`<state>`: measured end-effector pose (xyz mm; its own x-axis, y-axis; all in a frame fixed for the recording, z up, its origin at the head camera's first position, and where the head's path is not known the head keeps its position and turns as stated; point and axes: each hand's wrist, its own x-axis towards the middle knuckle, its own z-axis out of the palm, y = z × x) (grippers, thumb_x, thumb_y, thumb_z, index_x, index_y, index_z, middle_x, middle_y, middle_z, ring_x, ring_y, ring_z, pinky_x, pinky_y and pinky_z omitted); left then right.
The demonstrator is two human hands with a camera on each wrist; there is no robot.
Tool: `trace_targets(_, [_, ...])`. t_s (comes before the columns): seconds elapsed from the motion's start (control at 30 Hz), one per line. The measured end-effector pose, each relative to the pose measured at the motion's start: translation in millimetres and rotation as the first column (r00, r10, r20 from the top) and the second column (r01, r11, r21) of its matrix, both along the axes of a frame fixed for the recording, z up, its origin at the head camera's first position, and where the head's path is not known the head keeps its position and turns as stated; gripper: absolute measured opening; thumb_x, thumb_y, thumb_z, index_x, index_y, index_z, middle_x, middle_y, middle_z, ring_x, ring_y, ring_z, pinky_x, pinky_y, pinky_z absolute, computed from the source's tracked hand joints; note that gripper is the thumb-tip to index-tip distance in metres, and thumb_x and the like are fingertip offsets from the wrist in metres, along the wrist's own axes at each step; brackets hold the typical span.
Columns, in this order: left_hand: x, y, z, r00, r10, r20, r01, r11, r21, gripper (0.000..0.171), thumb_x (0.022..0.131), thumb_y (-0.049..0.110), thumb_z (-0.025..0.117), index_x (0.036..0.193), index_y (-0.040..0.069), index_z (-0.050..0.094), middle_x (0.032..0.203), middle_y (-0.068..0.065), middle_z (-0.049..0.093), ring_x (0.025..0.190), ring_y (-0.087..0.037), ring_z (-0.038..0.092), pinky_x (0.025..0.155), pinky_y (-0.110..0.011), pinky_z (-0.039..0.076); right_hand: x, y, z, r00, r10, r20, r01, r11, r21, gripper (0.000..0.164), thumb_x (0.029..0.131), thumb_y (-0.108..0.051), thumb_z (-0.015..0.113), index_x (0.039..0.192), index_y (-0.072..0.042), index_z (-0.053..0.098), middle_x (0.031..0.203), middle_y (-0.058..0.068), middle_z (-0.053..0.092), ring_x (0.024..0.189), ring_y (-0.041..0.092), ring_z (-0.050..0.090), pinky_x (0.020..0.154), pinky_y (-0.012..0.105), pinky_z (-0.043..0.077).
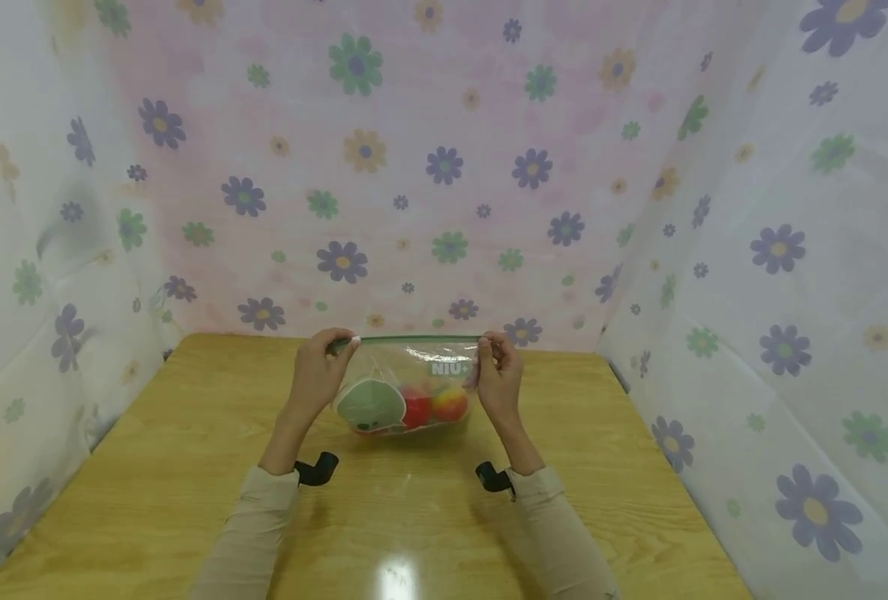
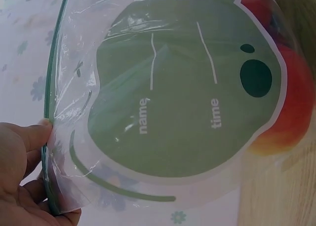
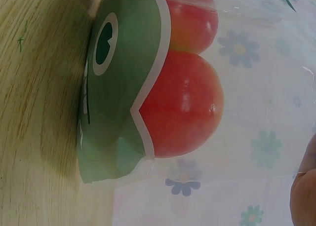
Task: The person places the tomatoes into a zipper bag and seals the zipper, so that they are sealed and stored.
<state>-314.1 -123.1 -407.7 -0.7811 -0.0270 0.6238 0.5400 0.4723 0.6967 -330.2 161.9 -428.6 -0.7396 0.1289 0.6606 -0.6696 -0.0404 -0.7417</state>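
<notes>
A clear zip bag [image 1: 391, 354] with a green zip strip hangs upright between my hands over the table. Its left top corner is pinched between thumb and fingers of my left hand [image 1: 315, 375], seen also in the left wrist view. My right hand [image 1: 500, 379] grips the opposite top corner; in the right wrist view only a bit of that hand [image 3: 305, 199] shows at the edge. Round red and yellow fruits [image 3: 183, 105], like apples, lie in the bag's bottom. A green printed patch [image 2: 173, 88] reading "name" and "time" covers part of them. Whether the zip is fully closed is unclear.
The wooden table [image 1: 174, 467] extends around the bag, with a shadow beneath it. Flower-patterned cloth [image 1: 384, 167] walls it in at the back and both sides. Black camera mounts [image 1: 318, 469] stick out from both wrists.
</notes>
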Motion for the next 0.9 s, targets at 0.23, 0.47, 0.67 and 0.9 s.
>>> trace_targets(0.23, [-1.6, 1, 0.9, 0.999, -0.033, 0.0, 0.033, 0.999, 0.017, 0.017, 0.097, 0.005, 0.069, 0.107, -0.008, 0.07, 0.099, -0.022, 0.071, 0.081, -0.029, 0.063, 0.07, -0.021, 0.047, -2.0, 3, 1.5, 1.0, -0.006, -0.01, 0.006, 1.0, -0.005, 0.024, 0.107, -0.006, 0.05, 0.107, 0.017, 0.054, 0.069, 0.003, 0.055, 0.037, 0.008, 0.052, 0.035, 0.027, 0.049])
trace_targets(0.47, [-0.2, -3, 4.5, 0.999, -0.044, -0.003, 0.044, 0.999, 0.015, 0.018, 0.097, 0.007, 0.07, 0.108, -0.007, 0.072, 0.1, -0.021, 0.07, 0.078, -0.024, 0.06, 0.067, -0.019, 0.045, -2.2, 4, 0.7, 1.0, 0.005, -0.022, -0.005, 0.999, -0.033, 0.023, 0.106, -0.002, 0.05, 0.108, 0.02, 0.054, 0.069, 0.003, 0.056, 0.037, 0.008, 0.051, 0.035, 0.026, 0.049])
trace_targets(0.67, [-0.9, -10, 5.9, 0.999, -0.047, 0.027, 0.046, 0.998, 0.035, 0.02, 0.096, 0.009, 0.072, 0.11, -0.005, 0.074, 0.104, -0.021, 0.069, 0.078, -0.014, 0.056, 0.067, -0.018, 0.044, -3.2, 4, 2.2, 1.0, 0.0, -0.003, 0.0, 0.999, -0.051, 0.023, 0.106, -0.003, 0.051, 0.108, 0.02, 0.054, 0.068, -0.001, 0.056, 0.037, 0.007, 0.05, 0.035, 0.025, 0.049])
trace_targets(0.9, [-0.1, -17, 5.8, 0.995, -0.066, 0.069, 0.058, 0.991, 0.121, 0.023, 0.097, 0.008, 0.071, 0.114, -0.007, 0.073, 0.108, -0.023, 0.067, 0.084, -0.001, 0.057, 0.075, -0.011, 0.048, -3.1, 5, 4.4, 1.0, -0.009, 0.002, 0.009, 0.999, -0.036, 0.025, 0.107, -0.005, 0.05, 0.109, 0.019, 0.053, 0.069, -0.001, 0.055, 0.038, 0.006, 0.051, 0.038, 0.023, 0.049])
